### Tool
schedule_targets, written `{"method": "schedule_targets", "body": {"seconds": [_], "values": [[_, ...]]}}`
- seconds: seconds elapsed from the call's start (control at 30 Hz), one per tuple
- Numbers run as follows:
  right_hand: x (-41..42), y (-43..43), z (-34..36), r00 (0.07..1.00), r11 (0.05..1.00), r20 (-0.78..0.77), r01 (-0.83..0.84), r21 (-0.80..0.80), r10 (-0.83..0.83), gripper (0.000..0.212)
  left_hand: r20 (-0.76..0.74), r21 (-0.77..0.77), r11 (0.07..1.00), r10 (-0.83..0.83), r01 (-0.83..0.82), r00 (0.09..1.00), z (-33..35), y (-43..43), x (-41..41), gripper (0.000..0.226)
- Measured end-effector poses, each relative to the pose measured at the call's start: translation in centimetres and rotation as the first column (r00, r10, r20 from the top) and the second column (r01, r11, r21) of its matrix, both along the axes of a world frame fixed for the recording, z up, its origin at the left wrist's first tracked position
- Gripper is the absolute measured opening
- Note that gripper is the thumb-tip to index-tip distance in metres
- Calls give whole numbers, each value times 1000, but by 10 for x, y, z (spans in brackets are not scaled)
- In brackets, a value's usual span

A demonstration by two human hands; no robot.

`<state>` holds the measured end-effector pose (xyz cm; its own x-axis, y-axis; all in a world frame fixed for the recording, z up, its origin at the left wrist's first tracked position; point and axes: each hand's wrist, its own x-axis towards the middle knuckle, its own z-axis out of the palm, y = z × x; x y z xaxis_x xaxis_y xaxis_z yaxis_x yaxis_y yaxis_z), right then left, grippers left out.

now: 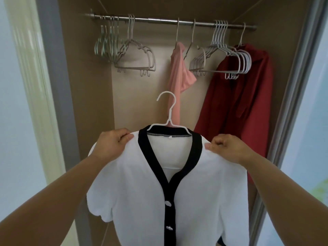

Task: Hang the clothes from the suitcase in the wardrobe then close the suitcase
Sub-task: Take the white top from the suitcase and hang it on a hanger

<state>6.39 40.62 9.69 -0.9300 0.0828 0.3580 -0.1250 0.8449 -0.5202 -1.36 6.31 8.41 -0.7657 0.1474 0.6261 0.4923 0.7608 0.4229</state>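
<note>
Held nearest is a white cardigan (165, 183) on a white hanger (168, 110), pinched at each shoulder by the left hand (113, 142) and right hand (229, 148), below the wardrobe rail (159, 21). Soft, light fabric may slip; the hook's neck is judged the safer hold.

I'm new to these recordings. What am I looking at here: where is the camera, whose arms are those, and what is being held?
No machine here: a person wears one wide-angle camera on the head, so you see their own arms. The left hand and right hand each grip a shoulder of a white top with black trim, on a white hanger whose hook is not yet on the rail. In the wardrobe behind, a pink garment and a red garment hang among empty hangers. No suitcase is in view.
</note>
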Motion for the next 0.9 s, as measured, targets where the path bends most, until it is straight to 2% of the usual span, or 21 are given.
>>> {"method": "schedule_targets", "body": {"seconds": [0.17,0.37,0.5,0.6,0.7,0.77,0.83,0.9], "values": [[8,12,-6,996,999,-80,24,-21,-26,45,-49,-4,999,-34,33,998,7,17,1,22],[25,19,11,973,988,-174,156,0,-154,46,-102,-53,996,-73,67,992,17,43,-5,26],[42,30,31,966,984,-186,180,-1,-177,46,-46,-62,991,-124,121,991,25,61,-13,29],[54,29,47,976,985,-142,170,32,-164,45,-3,20,989,-146,146,989,26,66,-19,26],[68,18,70,993,995,-50,104,-11,-104,46,-12,82,987,-139,140,990,27,68,-25,26],[74,12,85,998,997,-6,69,-27,-69,32,10,113,981,-163,161,987,30,69,-28,27],[76,10,92,998,998,12,59,-26,-58,19,49,95,978,-193,187,980,30,72,-30,28],[78,11,94,998,997,31,63,-41,-61,21,76,53,974,-223,220,972,27,78,-32,25]]}}
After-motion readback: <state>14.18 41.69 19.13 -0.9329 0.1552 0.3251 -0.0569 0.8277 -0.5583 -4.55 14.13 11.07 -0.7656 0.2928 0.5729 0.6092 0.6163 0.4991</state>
